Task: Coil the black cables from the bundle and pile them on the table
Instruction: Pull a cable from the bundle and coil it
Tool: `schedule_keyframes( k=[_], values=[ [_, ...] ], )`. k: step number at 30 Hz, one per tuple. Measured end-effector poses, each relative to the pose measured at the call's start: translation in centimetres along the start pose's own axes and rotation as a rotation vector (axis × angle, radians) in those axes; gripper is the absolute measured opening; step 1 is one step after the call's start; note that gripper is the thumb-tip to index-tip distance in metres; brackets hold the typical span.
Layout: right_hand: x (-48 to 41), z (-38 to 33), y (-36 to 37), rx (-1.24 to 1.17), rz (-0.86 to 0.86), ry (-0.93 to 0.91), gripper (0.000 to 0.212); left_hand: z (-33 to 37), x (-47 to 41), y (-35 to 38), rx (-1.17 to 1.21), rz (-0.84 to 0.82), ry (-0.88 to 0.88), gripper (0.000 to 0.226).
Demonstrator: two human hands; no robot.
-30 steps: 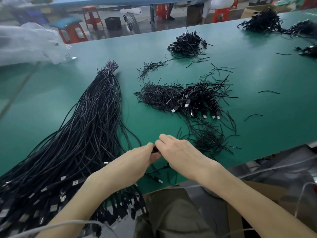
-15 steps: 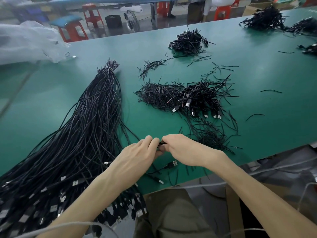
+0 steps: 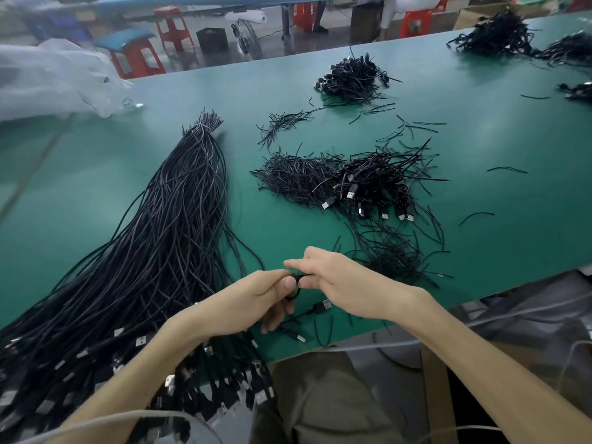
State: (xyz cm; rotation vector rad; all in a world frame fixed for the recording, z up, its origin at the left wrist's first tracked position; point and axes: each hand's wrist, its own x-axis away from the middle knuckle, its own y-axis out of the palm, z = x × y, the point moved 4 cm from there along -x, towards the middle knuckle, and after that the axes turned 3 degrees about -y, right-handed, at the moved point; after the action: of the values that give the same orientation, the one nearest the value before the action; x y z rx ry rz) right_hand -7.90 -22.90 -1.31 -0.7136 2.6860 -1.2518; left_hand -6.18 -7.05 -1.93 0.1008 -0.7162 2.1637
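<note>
A long bundle of black cables (image 3: 160, 238) fans across the left of the green table (image 3: 499, 200), its USB plugs hanging over the near edge. My left hand (image 3: 253, 302) and my right hand (image 3: 349, 283) meet at the table's near edge and both pinch a small coiled black cable (image 3: 296, 283) between them. That cable's USB plug (image 3: 323, 306) hangs below my right hand. A pile of coiled cables (image 3: 378, 184) lies in the middle of the table, its plugs pointing toward me.
Short black ties (image 3: 294, 177) lie heaped left of the pile, more (image 3: 390, 257) just beyond my right hand. Other cable piles sit further back (image 3: 352, 76) and at the far right (image 3: 496, 35). A clear plastic bag (image 3: 54, 78) lies at the far left. Red stools stand beyond the table.
My hands stayed together on the coil near the table's edge. The fingers shifted around it, and the cable's USB plug came into view below my right hand.
</note>
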Motion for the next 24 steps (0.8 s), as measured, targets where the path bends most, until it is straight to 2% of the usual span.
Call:
schedule_keyframes(
  k=[3, 7, 10, 13, 17, 19, 22, 24],
  values=[
    [0.2, -0.2, 0.4, -0.086, 0.042, -0.027, 0.041, 0.5, 0.3, -0.2, 0.042, -0.008, 0.053, 0.044],
    [0.0, 0.0, 0.8, -0.008, 0.059, -0.057, 0.043, 0.2, -0.2, -0.4, -0.07, 0.021, 0.056, 0.045],
    [-0.1, 0.1, 0.7, 0.071, 0.062, -0.055, 0.04, 0.4, -0.5, -0.2, -0.189, 0.008, 0.027, 0.041],
    [0.0, 0.1, 0.7, 0.122, 0.054, -0.049, 0.029, 0.1, -0.7, 0.0, -0.318, -0.02, -0.022, 0.041],
    [0.2, -0.1, 0.4, 0.102, 0.007, -0.031, 0.024, -0.7, -1.0, 0.3, -0.574, 0.068, -0.036, 0.024],
    [0.3, -0.3, 0.1, 0.076, -0.019, -0.03, 0.021, -0.8, -0.9, 0.3, -0.57, 0.09, -0.035, 0.019],
    [0.4, -0.4, -0.5, 0.003, -0.02, -0.039, 0.027, -0.4, -0.8, 0.1, -0.541, 0.114, -0.021, 0.025],
    [0.3, 0.2, -1.6, -0.038, 0.058, -0.027, 0.036, -0.2, -0.7, -0.5, -0.547, 0.169, -0.034, 0.032]
  ],
)
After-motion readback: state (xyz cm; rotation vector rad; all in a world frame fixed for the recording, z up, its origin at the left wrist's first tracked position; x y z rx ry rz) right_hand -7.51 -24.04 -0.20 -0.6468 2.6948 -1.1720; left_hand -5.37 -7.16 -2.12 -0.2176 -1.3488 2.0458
